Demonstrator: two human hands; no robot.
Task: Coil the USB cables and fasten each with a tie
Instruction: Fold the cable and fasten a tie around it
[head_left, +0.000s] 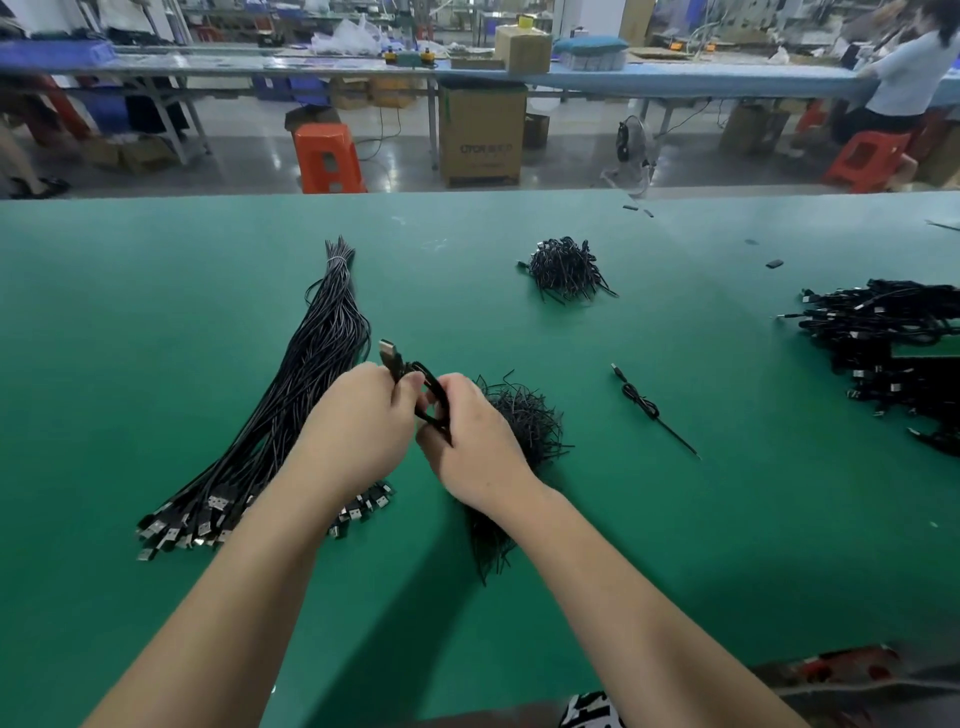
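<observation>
Your left hand (363, 415) and right hand (470, 441) both grip one coiled USB cable (415, 379) above the green table (675, 519). Loose cable bundle (311, 374) lies left; tie pile (530, 421) sits beneath your right hand.

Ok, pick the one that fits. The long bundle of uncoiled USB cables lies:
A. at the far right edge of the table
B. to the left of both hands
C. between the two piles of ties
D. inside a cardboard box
B: the bundle of uncoiled USB cables stretches along the green table left of the left hand and right hand, plugs toward the person.
</observation>
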